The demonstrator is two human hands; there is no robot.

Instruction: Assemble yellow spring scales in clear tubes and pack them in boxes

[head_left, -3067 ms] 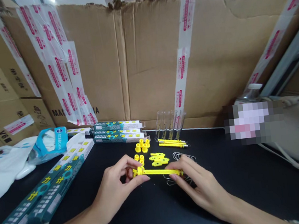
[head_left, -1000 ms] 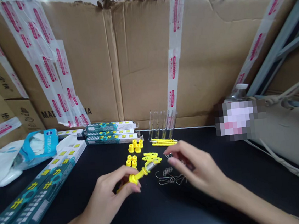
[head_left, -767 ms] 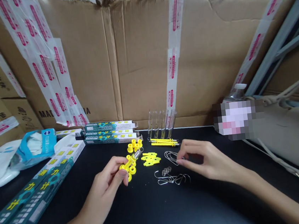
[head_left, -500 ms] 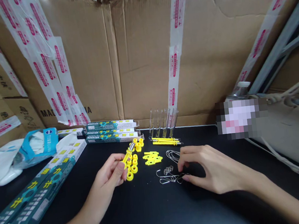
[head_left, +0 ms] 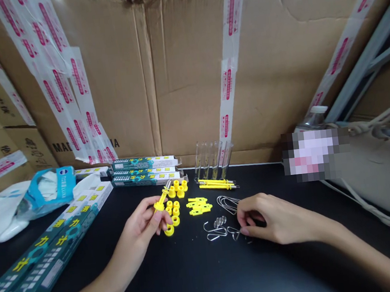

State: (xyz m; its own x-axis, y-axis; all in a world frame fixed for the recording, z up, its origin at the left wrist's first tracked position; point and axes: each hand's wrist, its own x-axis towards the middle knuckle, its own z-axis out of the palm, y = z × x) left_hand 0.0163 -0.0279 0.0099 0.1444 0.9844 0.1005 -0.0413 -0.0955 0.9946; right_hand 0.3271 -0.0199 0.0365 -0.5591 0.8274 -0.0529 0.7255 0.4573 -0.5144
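Observation:
My left hand [head_left: 150,222] is closed around a yellow plastic piece with a metal spring [head_left: 163,196] standing up at its far end. Just beside it lie several yellow plastic caps [head_left: 175,220]. My right hand [head_left: 263,217] has thumb and forefinger pinched low over the table, on a small metal wire hook [head_left: 235,233]. Left of these fingertips are more S-shaped wire hooks [head_left: 216,233] and some small coiled metal rings [head_left: 219,221]. Long bent wires [head_left: 227,203] lie partly behind my right hand. Between the hands is a pile of flat yellow plastic tabs [head_left: 198,206].
Several clear tubes [head_left: 212,160] stand at the back, with yellow rods [head_left: 217,184] in front. Green-and-white boxes [head_left: 145,172] are stacked behind, and long ones [head_left: 62,243] lie left. A blue tissue pack [head_left: 54,186], a bottle [head_left: 317,117] and a bag [head_left: 379,177] flank the black table [head_left: 194,276].
My right thumb and fingers have come together, and the hooks beneath them have shifted apart. My left hand has tilted the yellow piece and drawn it slightly left.

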